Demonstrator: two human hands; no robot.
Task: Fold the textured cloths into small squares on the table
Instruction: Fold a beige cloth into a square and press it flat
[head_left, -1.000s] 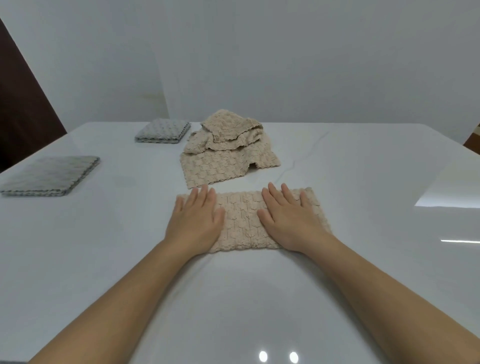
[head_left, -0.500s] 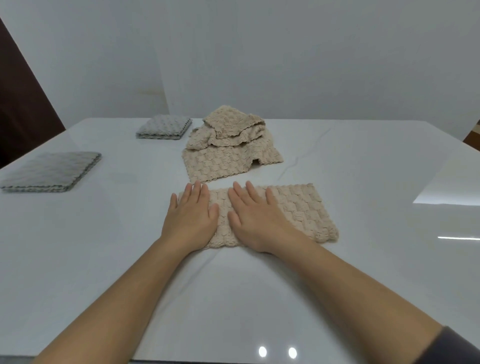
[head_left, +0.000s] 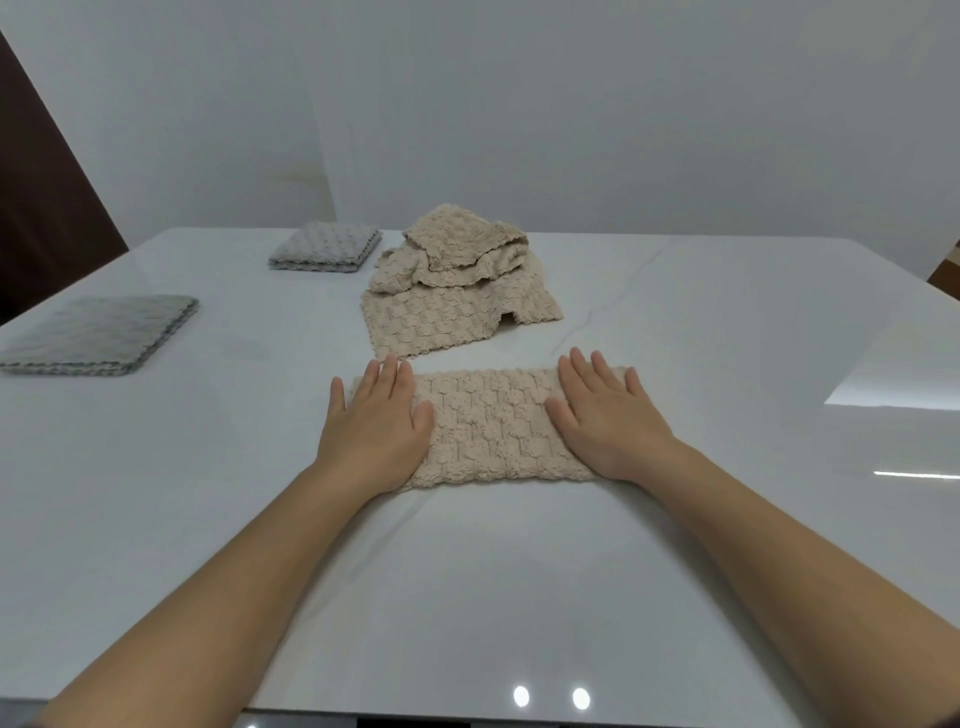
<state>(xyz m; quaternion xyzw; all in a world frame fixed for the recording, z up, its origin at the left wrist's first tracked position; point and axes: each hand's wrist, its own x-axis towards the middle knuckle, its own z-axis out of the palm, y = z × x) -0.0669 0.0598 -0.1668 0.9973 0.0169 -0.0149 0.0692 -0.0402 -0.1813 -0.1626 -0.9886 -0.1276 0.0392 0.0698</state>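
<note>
A beige textured cloth (head_left: 488, 426), folded into a long strip, lies flat on the white table (head_left: 467, 571) in front of me. My left hand (head_left: 376, 423) presses flat on its left end, fingers spread. My right hand (head_left: 605, 415) lies flat on its right end, palm down. Neither hand grips the cloth. Behind the strip sits a heap of unfolded beige cloths (head_left: 457, 275).
A folded grey cloth stack (head_left: 98, 332) rests at the table's left edge. A smaller folded grey stack (head_left: 324, 247) sits at the back left. White walls stand behind the table; a bright window reflection (head_left: 893, 384) marks the right side.
My right hand has slid rightward along the strip from its middle to its right end. The left hand stays on the left end.
</note>
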